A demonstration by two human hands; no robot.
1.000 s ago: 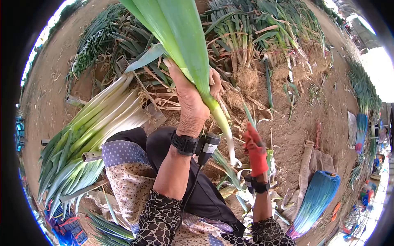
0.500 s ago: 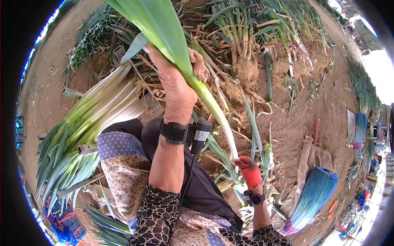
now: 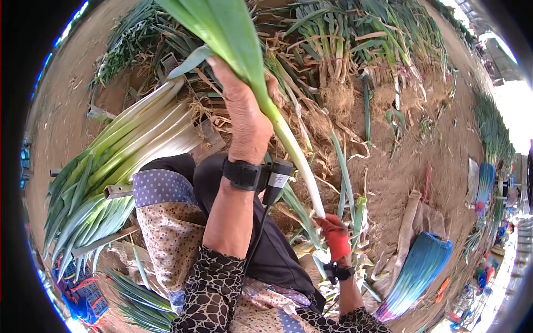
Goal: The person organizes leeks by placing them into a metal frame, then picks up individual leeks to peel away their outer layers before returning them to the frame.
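A large green onion (image 3: 290,136) slants across the middle, its broad green leaves at the top and its slim white end low on the right. Bare and wrapped round the upper stalk, my left hand (image 3: 247,114) is closed on it. In a red glove, my right hand (image 3: 335,236) has its fingers at the white tip, closed on that end; the fingertips are partly hidden and slightly smeared. To the left lies a pile of cleaned green onions (image 3: 133,147), white ends toward my left forearm, beside a metal frame bar (image 3: 117,191).
Bundles of uncleaned green onions (image 3: 333,61) with dry roots lie at the back. A bundle in a blue net wrap (image 3: 419,272) rests on the right near a brown cloth (image 3: 413,222). A blue crate (image 3: 89,299) stands at lower left. Peeled leaves litter the soil.
The view has shifted slightly, and both hands appear a little lower. They keep the same hold on the green onion.
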